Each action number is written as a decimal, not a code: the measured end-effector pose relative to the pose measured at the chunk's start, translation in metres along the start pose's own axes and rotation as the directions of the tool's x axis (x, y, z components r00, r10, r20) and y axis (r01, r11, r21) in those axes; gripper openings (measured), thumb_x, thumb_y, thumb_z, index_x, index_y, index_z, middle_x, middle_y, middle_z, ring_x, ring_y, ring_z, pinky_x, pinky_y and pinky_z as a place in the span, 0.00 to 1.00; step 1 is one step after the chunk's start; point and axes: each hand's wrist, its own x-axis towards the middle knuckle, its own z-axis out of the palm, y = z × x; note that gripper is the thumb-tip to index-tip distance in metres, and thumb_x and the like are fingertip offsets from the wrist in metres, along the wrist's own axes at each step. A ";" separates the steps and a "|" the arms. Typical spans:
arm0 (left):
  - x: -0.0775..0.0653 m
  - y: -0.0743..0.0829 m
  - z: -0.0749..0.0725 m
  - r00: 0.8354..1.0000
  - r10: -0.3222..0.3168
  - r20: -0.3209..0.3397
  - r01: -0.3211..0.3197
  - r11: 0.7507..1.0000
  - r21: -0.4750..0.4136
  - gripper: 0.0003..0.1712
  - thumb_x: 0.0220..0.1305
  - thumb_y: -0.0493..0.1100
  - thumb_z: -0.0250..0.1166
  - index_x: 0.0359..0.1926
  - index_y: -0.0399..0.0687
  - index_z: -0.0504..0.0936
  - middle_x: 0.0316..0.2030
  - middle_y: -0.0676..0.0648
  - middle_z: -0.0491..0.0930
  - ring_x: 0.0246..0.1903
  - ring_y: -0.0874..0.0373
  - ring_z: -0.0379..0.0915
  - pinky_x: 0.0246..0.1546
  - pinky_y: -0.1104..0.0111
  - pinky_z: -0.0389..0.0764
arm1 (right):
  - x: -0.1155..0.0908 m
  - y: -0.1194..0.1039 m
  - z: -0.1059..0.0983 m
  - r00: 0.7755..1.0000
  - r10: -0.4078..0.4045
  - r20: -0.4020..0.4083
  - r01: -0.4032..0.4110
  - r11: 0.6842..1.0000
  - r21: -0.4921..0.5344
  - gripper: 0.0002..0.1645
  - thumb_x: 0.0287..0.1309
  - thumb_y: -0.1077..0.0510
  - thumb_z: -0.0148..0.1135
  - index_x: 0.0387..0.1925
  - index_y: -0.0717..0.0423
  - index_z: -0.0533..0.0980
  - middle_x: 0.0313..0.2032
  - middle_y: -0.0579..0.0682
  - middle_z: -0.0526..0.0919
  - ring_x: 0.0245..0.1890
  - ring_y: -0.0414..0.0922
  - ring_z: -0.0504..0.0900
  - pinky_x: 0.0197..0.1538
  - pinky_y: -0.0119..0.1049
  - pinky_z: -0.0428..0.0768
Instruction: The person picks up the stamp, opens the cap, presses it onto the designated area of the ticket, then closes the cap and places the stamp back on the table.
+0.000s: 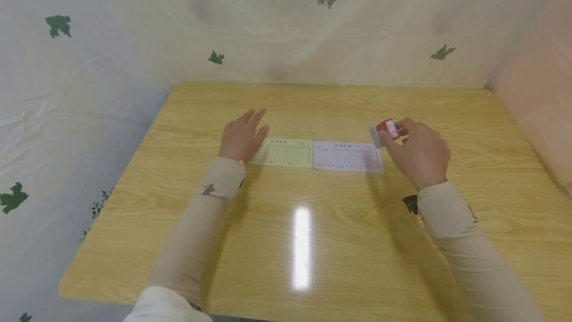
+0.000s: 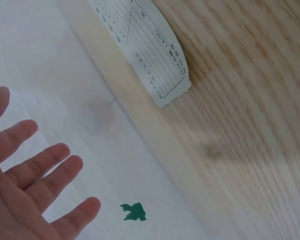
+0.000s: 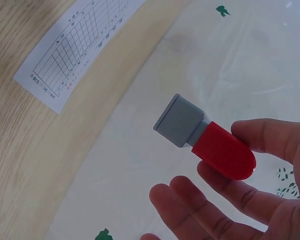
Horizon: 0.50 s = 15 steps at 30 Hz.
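My right hand (image 1: 422,155) pinches the red handle of a self-inking style stamp (image 3: 224,151) between thumb and fingers. The stamp's grey base (image 3: 180,120) points away from the palm, above the right end of a white printed form (image 1: 346,157). A pale green form (image 1: 288,153) lies edge to edge with it on the left. Over the green form's left end hovers my left hand (image 1: 241,138), fingers spread and holding nothing. In the left wrist view, that form's end (image 2: 150,55) curves up slightly off the table.
The wooden table (image 1: 268,252) has a bright light reflection near its front. Behind it and at the left hangs a pale sheet (image 1: 277,29) with green bird shapes. A pinkish sheet (image 1: 532,63) borders the right side.
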 end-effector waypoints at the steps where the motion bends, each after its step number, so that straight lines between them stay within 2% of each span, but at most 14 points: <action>1: 0.000 0.000 0.000 1.000 0.002 0.000 -0.002 1.000 0.001 0.32 0.81 0.54 0.47 0.79 0.50 0.58 0.75 0.37 0.61 0.71 0.38 0.61 0.72 0.43 0.60 | 0.000 -0.001 0.000 1.000 0.002 0.001 -0.002 1.000 0.002 0.31 0.72 0.39 0.53 0.54 0.62 0.77 0.51 0.65 0.84 0.46 0.63 0.82 0.35 0.57 0.78; 15: 0.002 0.008 0.000 1.000 0.012 0.020 -0.011 0.999 -0.039 0.33 0.81 0.55 0.46 0.79 0.51 0.57 0.72 0.37 0.65 0.66 0.36 0.68 0.66 0.41 0.68 | -0.002 -0.006 -0.001 1.000 -0.006 -0.007 0.006 0.999 0.041 0.33 0.71 0.37 0.54 0.56 0.63 0.77 0.50 0.64 0.84 0.46 0.62 0.83 0.38 0.57 0.77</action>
